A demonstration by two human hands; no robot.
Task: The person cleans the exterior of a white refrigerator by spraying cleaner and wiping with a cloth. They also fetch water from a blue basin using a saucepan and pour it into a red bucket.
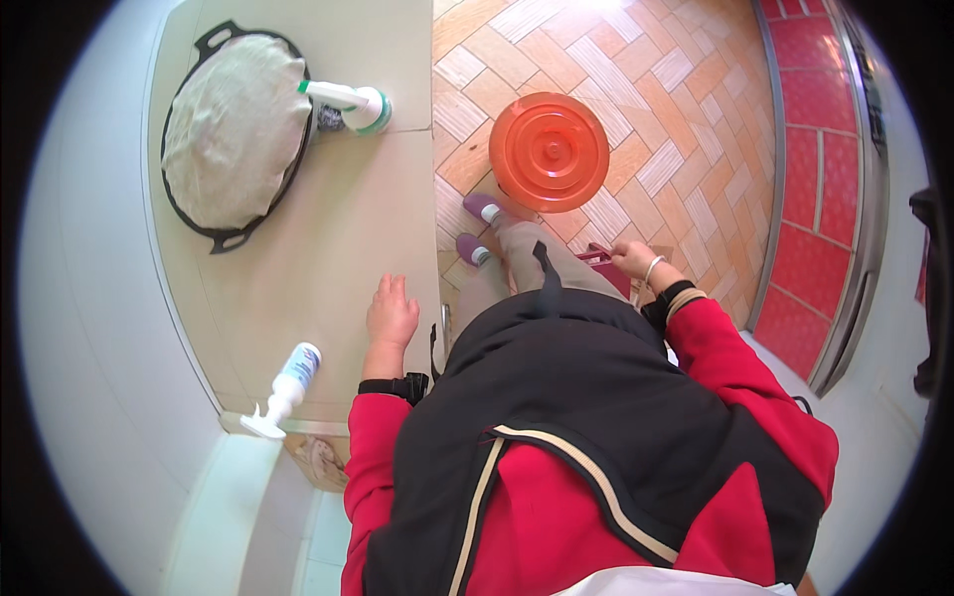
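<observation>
My left hand point(393, 314) lies over the edge of the beige counter point(348, 214), fingers stretched out, holding nothing. Close to it on the counter is a white spray bottle point(296, 375) with a pale blue label. My right hand point(633, 260) is at my right side, its fingers closed on the handle of a dark red thing point(607, 266). Most of that thing is hidden behind my leg and apron, so its kind does not show. Beyond my feet, an orange bucket with a lid point(550, 151) stands on the floor.
Farther along the counter sits a black two-handled pan point(221, 239) covered by a pale cloth point(238, 129). Beside it stands a white and green spray bottle point(370, 109). Red tiled panels point(820, 189) line the right side. The floor point(686, 119) has a wood-pattern tile.
</observation>
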